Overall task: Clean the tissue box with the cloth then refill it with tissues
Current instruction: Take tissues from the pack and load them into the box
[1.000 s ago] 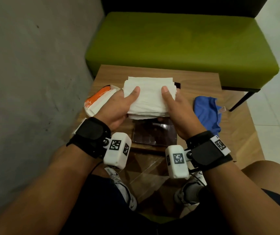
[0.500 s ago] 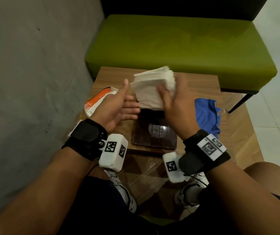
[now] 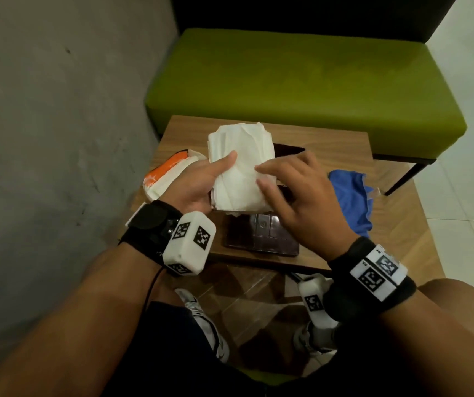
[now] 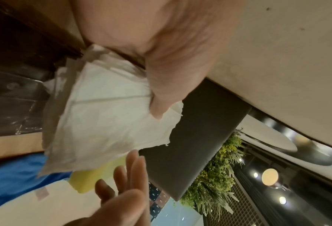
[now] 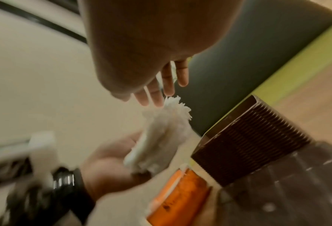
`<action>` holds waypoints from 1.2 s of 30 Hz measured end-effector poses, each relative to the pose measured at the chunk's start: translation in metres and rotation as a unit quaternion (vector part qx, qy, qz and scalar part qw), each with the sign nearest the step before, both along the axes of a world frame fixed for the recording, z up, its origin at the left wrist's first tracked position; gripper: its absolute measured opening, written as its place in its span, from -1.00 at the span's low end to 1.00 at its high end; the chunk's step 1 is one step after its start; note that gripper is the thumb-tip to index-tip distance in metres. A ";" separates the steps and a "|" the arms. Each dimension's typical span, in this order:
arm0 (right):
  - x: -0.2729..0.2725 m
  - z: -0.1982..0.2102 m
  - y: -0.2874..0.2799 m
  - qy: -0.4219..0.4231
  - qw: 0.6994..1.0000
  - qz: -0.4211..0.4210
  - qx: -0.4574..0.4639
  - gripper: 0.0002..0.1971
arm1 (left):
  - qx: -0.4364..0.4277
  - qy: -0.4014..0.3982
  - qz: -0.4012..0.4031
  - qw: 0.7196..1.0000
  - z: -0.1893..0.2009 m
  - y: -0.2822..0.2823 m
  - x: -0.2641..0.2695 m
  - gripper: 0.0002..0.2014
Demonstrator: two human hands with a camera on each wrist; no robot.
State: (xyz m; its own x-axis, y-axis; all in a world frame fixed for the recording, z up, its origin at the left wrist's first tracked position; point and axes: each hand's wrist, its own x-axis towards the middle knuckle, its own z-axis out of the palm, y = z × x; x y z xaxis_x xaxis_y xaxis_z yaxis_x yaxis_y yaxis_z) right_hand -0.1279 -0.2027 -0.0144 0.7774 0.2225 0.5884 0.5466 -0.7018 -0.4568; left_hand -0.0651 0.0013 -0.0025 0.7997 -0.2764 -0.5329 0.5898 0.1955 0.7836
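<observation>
- Nearest, two forearms with black wrist straps and white tagged camera blocks.
- Left hand (image 3: 192, 186) under the tissues (image 3: 240, 170), thumb pressed on top, fingers curled beneath and gripping the stack above the counter (image 3: 336, 144).
- Right hand (image 3: 299, 202) just right of the stack, fingers (image 3: 264, 167) spread and nearly straight, tips at the stack's right edge, gripping nothing.
- Directly below the hands, dark brown tissue box (image 3: 261, 236) on the counter, mostly hidden by the stack; ribbed side plain in the right wrist view (image 5: 252, 140).
- Left of the stack, orange-and-white pack (image 3: 167, 173) lying on the counter beside the left hand.
- Right of the box, blue cloth (image 3: 350, 196) crumpled on the counter, apart from both hands.
- Beyond the counter, green bench (image 3: 301, 87) against a dark backrest; grey wall (image 3: 58, 110) on the left.
</observation>
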 end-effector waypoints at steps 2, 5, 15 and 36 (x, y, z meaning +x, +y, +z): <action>0.007 0.004 0.002 0.021 0.994 -0.059 0.087 -0.80 | 0.019 -0.032 0.006 0.999 0.001 -0.001 -0.002 -0.57; 0.026 0.015 0.014 0.160 0.952 -0.133 0.224 -0.67 | 0.020 -0.059 0.005 0.998 0.006 -0.007 -0.008 -0.58; 0.046 -0.007 0.034 0.317 0.904 -0.138 0.251 -0.54 | 0.024 -0.065 0.029 0.997 0.010 -0.029 -0.015 -0.45; 0.058 -0.011 0.024 0.244 0.904 -0.185 0.300 -0.60 | 0.269 -0.211 0.060 0.938 -0.012 -0.004 -0.012 -0.69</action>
State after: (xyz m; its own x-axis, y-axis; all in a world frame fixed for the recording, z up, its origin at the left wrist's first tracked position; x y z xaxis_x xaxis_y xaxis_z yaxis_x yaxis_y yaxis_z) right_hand -0.0704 -0.1789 -0.0251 0.9327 -0.3506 0.0848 -0.0428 -0.3410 -0.9391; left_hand -0.0771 -0.0024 -0.0145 0.9789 0.0471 -0.1990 0.2044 -0.2508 0.9462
